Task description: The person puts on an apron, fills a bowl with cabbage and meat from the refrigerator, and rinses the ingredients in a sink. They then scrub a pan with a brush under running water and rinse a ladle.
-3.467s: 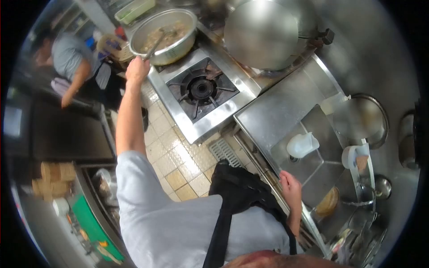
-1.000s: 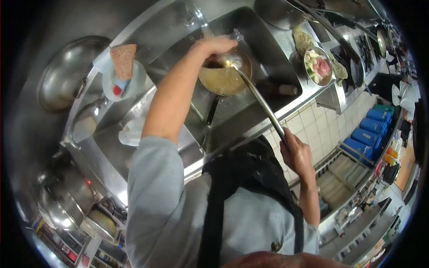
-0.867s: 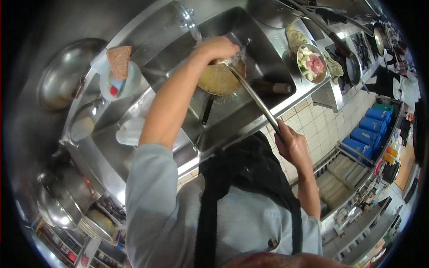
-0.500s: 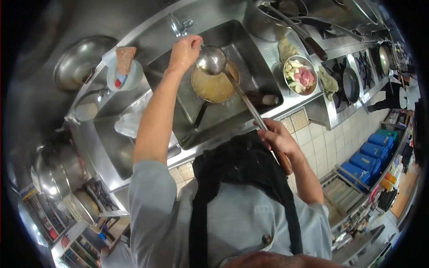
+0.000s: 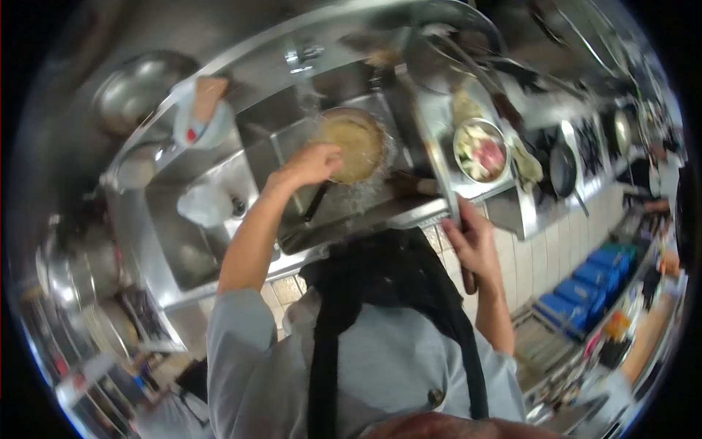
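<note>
In the steel sink (image 5: 322,219) sits a round pan (image 5: 355,146) with cloudy yellowish liquid, its black handle toward me. My left hand (image 5: 316,164) is at the pan's left edge, fingers curled; whether it holds anything is hidden. Around the wooden end of a long ladle (image 5: 437,157) my right hand (image 5: 472,238) is closed, right of the sink. The ladle's metal shaft points up and away, blurred by motion. Water from the faucet (image 5: 303,55) splashes about the pan.
Right of the sink are a bowl of cut vegetables and pink meat (image 5: 480,150), a cloth (image 5: 526,167) and a stove with a black pan (image 5: 562,168). A second basin (image 5: 183,234) lies left, with a plastic container (image 5: 205,205). Blue bins (image 5: 563,311) stand far right.
The ladle has swung away from above the pan to the right, with its shaft more upright. My left hand has moved down from near the faucet to the pan's edge. Water now splashes around the pan.
</note>
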`<state>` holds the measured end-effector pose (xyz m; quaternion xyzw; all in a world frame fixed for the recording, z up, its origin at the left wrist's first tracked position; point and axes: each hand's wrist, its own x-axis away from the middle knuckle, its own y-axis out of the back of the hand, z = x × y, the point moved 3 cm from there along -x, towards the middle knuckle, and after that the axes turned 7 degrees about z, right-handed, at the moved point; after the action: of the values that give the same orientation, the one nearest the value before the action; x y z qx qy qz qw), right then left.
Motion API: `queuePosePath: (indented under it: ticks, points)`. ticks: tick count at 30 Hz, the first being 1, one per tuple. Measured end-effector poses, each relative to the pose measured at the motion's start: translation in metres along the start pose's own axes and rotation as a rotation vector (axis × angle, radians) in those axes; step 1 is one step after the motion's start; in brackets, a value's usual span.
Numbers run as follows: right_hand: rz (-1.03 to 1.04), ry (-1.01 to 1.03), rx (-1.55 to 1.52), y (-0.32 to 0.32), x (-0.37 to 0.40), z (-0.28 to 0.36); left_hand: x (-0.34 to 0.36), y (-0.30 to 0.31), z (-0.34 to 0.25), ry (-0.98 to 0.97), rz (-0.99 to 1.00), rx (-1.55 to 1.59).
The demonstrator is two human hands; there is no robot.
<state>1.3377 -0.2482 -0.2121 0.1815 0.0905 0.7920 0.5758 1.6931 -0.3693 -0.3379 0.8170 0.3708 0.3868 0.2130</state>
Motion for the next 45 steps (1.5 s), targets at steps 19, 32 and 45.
queuePosePath:
  ticks: [19,32,45]
  points:
    - [-0.290,-0.045,-0.292,0.035,-0.186,0.076,0.080,0.197,0.220,0.331,-0.876,-0.168]
    - [-0.248,0.024,-0.931,-0.043,-0.145,0.001,0.059,0.104,0.088,0.018,-0.738,0.369]
    - [0.088,-0.188,-0.543,-0.203,-0.268,-0.029,-0.052,0.033,0.077,-0.062,-0.445,0.718]
